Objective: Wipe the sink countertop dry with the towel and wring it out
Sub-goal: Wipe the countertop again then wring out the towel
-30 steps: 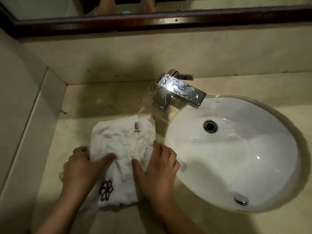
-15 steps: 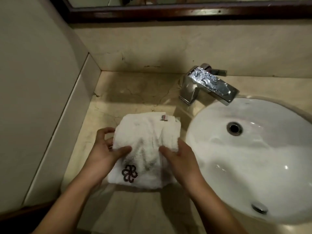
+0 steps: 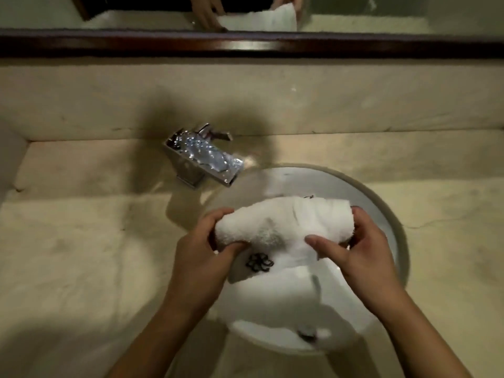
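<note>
Lifted off the countertop point(image 3: 81, 241) since half a second ago, the towel point(image 3: 283, 225) is now bunched into a roll above the sink point(image 3: 327, 181), its long axis running left to right. The left hand point(image 3: 201, 257) curls round its left end and the right hand point(image 3: 360, 252) clamps the right end, each equally near, so opposite twists should wring it. Blur makes the tightness of the roll uncertain. The faucet point(image 3: 203, 156) stands behind, to the left.

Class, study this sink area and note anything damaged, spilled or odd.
Water beads sit on the faucet top, not wiped off. A thin crack runs across the countertop right of the basin. Nothing else stands out.
</note>
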Tool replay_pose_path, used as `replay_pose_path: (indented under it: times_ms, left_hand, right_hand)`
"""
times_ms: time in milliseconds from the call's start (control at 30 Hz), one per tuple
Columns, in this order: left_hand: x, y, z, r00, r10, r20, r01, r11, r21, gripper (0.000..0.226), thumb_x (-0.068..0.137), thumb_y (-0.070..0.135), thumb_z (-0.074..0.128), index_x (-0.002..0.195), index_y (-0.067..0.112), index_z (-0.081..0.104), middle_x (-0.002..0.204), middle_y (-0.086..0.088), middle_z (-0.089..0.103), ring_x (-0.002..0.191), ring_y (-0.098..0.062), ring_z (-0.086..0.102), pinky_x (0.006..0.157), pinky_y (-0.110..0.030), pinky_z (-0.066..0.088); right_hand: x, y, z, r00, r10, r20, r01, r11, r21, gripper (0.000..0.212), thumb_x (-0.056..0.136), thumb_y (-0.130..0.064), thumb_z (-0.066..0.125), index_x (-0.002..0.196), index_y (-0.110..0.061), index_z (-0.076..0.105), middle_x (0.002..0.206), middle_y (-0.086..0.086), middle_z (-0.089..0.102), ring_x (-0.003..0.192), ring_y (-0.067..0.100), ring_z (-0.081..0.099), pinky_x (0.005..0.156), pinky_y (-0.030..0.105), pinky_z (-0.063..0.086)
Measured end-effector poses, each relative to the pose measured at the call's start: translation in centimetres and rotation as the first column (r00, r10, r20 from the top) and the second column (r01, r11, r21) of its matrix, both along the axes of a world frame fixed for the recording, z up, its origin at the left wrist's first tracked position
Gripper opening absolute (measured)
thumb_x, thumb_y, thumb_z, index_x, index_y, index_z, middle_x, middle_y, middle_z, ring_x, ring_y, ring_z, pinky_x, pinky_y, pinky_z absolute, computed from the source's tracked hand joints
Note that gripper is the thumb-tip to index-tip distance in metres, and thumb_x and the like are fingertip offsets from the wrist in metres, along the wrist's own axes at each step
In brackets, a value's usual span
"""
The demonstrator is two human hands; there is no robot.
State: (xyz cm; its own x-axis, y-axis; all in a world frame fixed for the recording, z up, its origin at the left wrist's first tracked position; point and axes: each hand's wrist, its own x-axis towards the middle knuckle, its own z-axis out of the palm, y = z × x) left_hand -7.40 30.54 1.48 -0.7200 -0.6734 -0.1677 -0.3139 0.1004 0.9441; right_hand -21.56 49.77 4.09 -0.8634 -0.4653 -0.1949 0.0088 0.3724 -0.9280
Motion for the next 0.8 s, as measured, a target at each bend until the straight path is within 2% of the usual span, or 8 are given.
replay_pose_path:
  times_ms: [167, 233, 333, 367, 433, 500, 700, 800]
  left_hand:
    - [-7.4, 2.8, -0.1, 0.982, 0.126, -0.139, -0.141, 0.985, -0.104, 0.053, 0.075, 0.006, 0.087, 0.112, 0.036, 0.063, 0.112, 0.019, 0.065, 0.107, 0.001, 0.061, 0.087, -0.013, 0.048]
    - [-9.8, 3.1, -0.7, 0.955, 0.223, -0.196, -0.239, 0.969, -0.062, 0.058, 0.074, 0.006, 0.087, 0.110, 0.039, 0.057, 0.114, 0.016, 0.063, 0.113, -0.004, 0.061, 0.093, -0.022, 0.050]
    - [-12.3, 3.2, -1.8, 0.910, 0.319, -0.266, -0.330, 0.944, 0.005, 0.059, 0.078, 0.005, 0.085, 0.108, 0.044, 0.052, 0.121, 0.012, 0.065, 0.120, -0.008, 0.063, 0.095, -0.030, 0.052]
    - [-13.0, 3.0, -2.0, 0.895, 0.333, -0.298, -0.346, 0.938, 0.008, 0.059, 0.079, 0.005, 0.083, 0.107, 0.046, 0.051, 0.120, 0.008, 0.065, 0.117, -0.011, 0.064, 0.093, -0.029, 0.053]
    - [-14.6, 2.2, -2.3, 0.883, 0.344, -0.320, -0.382, 0.922, -0.063, 0.056, 0.082, 0.012, 0.080, 0.108, 0.049, 0.049, 0.111, 0.004, 0.063, 0.104, -0.017, 0.066, 0.087, -0.029, 0.054]
    - [-16.7, 0.8, -3.4, 0.888, 0.359, -0.286, -0.418, 0.891, -0.179, 0.046, 0.087, 0.015, 0.078, 0.112, 0.042, 0.050, 0.108, 0.014, 0.060, 0.099, -0.012, 0.062, 0.087, -0.029, 0.053]
    - [-21.4, -4.4, -7.3, 0.863, 0.503, -0.045, -0.471, 0.768, -0.435, 0.045, 0.094, 0.037, 0.073, 0.134, 0.031, 0.053, 0.114, -0.002, 0.061, 0.111, -0.021, 0.051, 0.099, -0.044, 0.048]
    - [-21.3, -5.0, -8.3, 0.845, 0.524, 0.103, -0.360, 0.701, -0.616, 0.049, 0.098, 0.046, 0.062, 0.137, 0.018, 0.055, 0.136, -0.021, 0.052, 0.127, -0.036, 0.046, 0.106, -0.051, 0.044]
  right_hand:
    - [-7.7, 1.5, -0.8, 0.949, -0.035, -0.315, 0.079, 0.989, 0.129, 0.062, 0.068, -0.057, 0.080, 0.120, -0.027, 0.062, 0.124, -0.016, 0.049, 0.112, -0.004, 0.055, 0.093, 0.031, 0.051]
    - [-10.3, 0.7, -0.5, 0.935, -0.044, -0.352, 0.066, 0.997, 0.051, 0.058, 0.069, -0.053, 0.079, 0.117, -0.024, 0.066, 0.140, -0.012, 0.046, 0.125, -0.006, 0.050, 0.101, 0.034, 0.050]
    - [-13.9, -1.1, -1.2, 0.931, 0.004, -0.364, 0.009, 0.999, 0.034, 0.052, 0.072, -0.050, 0.081, 0.105, -0.015, 0.060, 0.153, -0.015, 0.048, 0.144, 0.015, 0.044, 0.115, 0.044, 0.041]
    - [-14.9, -1.8, -1.5, 0.941, 0.009, -0.337, 0.001, 1.000, 0.028, 0.053, 0.072, -0.048, 0.082, 0.104, -0.015, 0.056, 0.146, -0.020, 0.055, 0.140, 0.018, 0.050, 0.111, 0.043, 0.044]
    - [-16.5, -3.2, -2.1, 0.958, 0.011, -0.286, -0.008, 1.000, 0.012, 0.043, 0.073, -0.043, 0.085, 0.090, -0.017, 0.056, 0.106, -0.021, 0.070, 0.097, 0.006, 0.068, 0.080, 0.028, 0.054]
    - [-17.9, -4.9, -3.2, 0.964, 0.002, -0.267, -0.003, 1.000, -0.002, 0.034, 0.077, -0.035, 0.086, 0.085, -0.020, 0.056, 0.082, -0.008, 0.067, 0.067, 0.009, 0.061, 0.058, 0.025, 0.048]
    - [-20.9, -9.4, -8.7, 0.948, 0.132, -0.291, -0.085, 0.982, 0.170, 0.037, 0.086, -0.038, 0.079, 0.104, -0.026, 0.049, 0.085, -0.006, 0.060, 0.080, 0.023, 0.058, 0.065, 0.033, 0.043]
    - [-20.1, -10.0, -9.9, 0.917, 0.086, -0.390, -0.010, 0.981, 0.193, 0.047, 0.089, -0.039, 0.075, 0.116, -0.011, 0.050, 0.104, 0.006, 0.061, 0.096, 0.029, 0.057, 0.080, 0.037, 0.047]
